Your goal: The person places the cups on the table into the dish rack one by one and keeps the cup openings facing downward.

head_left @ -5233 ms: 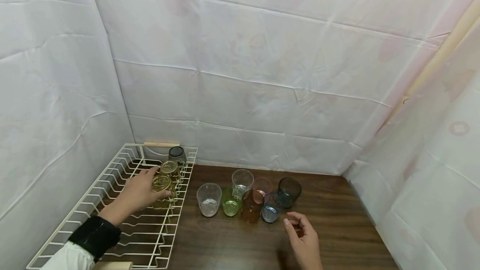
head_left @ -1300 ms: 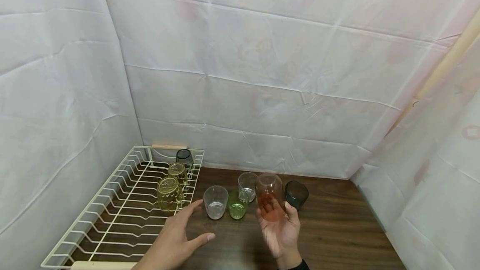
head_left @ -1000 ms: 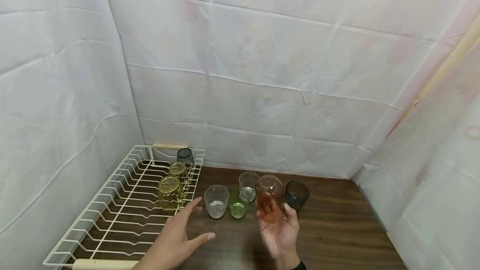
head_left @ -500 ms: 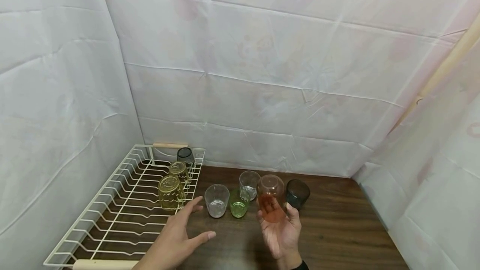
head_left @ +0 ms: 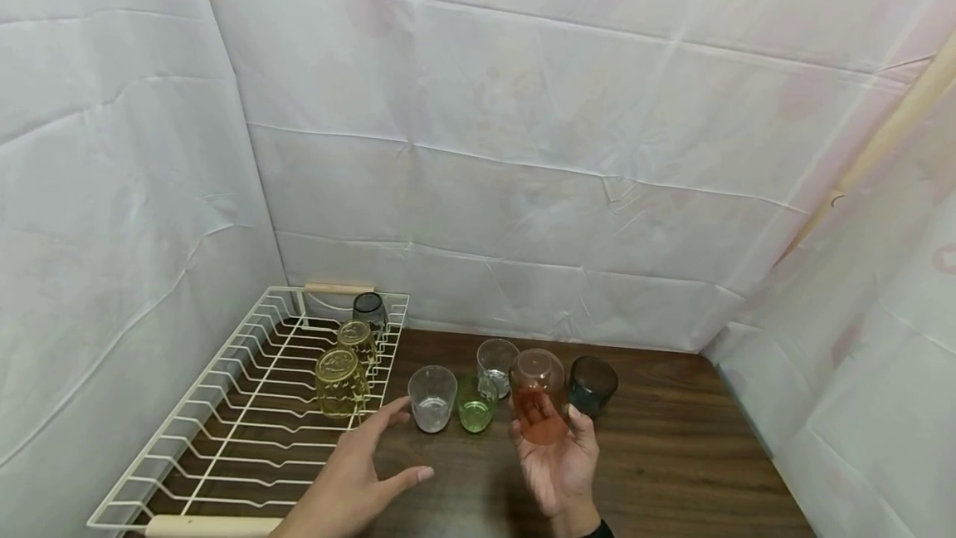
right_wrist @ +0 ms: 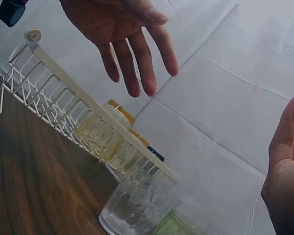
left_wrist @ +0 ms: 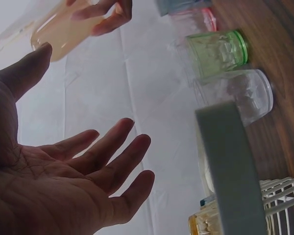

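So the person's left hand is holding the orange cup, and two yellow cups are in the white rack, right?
Not quite: in the head view, the right hand holds the orange cup, not the left hand. Two yellow cups are in the white rack, as you said.

Gap between left hand (head_left: 351, 465) and right hand (head_left: 556, 467)
Front clear glass (head_left: 431, 407) and green glass (head_left: 475, 413) stand across its far end.
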Motion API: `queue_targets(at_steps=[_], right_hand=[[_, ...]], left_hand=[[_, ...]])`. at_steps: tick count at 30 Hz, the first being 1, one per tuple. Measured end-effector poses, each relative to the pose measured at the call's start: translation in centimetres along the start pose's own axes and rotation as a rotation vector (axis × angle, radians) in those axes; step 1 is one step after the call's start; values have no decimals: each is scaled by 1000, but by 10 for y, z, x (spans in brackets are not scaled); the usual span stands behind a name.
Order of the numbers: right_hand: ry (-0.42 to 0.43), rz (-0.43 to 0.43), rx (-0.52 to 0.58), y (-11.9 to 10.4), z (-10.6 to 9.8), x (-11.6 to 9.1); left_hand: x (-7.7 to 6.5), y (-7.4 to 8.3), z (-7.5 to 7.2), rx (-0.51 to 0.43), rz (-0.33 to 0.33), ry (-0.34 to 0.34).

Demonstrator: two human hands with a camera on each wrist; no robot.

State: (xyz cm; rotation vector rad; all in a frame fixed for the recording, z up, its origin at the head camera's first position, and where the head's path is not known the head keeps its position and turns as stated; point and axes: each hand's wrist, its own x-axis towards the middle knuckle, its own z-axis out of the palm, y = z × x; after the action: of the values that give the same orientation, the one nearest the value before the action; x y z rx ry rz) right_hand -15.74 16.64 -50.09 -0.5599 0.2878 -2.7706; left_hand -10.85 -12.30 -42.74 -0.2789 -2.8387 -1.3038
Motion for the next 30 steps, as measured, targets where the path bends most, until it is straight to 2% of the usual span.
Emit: queue_targets(at_steps=[7,12,15,19,23,25,30], right_hand=[[-13,4,-7,1,0,-2],[-60,18,-10,5,2,-2],[-83,34,-21,11,5,-2],[-75,57,-54,19,10,-2],[-59,82,-80,28,15,-3],[-58,88,-92,32,18,-4],[-61,84,-119,39,25,-3]], left_hand=[[-1,2,5,10,48,-34],[4,20,10,-2,96,-20],[11,34,14,-13,167,-6],[25,53,22,-73,292,-4],[35,64,29,-127,379,-2],[37,66,31,-154,397,5],[37,67,36,-236,388,48]])
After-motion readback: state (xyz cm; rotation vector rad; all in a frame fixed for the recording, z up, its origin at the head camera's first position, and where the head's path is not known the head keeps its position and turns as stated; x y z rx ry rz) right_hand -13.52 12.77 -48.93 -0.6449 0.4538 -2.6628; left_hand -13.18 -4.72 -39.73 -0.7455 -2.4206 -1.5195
